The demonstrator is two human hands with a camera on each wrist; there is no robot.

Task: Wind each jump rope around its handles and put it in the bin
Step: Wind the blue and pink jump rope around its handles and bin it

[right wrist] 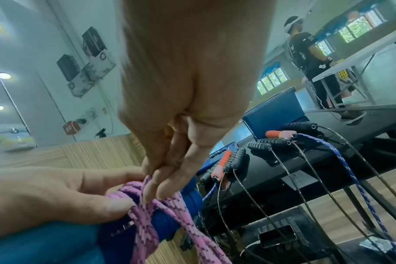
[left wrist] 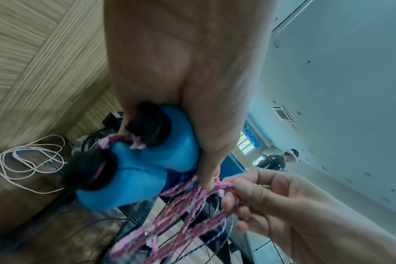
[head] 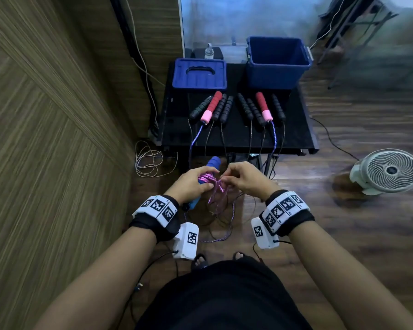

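Note:
My left hand (head: 193, 184) grips the two blue handles (left wrist: 151, 160) of a jump rope, held side by side in front of the black table (head: 293, 139). Pink braided rope (head: 210, 178) is wound round the handles (right wrist: 170, 219), with loose loops (left wrist: 170, 219) hanging below. My right hand (head: 242, 178) pinches a loop of that pink rope (right wrist: 147, 185) beside my left thumb. The open blue bin (head: 278, 61) stands at the table's back right. Several more ropes lie on the table: black handles (head: 244, 106) and red-and-pink handles (head: 262, 106), cords hanging over the front edge.
A blue lid (head: 199, 73) lies at the table's back left, a bottle (head: 209, 51) behind it. A white fan (head: 389, 171) stands on the wooden floor at right, coiled white cable (head: 148, 160) at left by the wood-panel wall. Another person (right wrist: 310, 51) stands at a far table.

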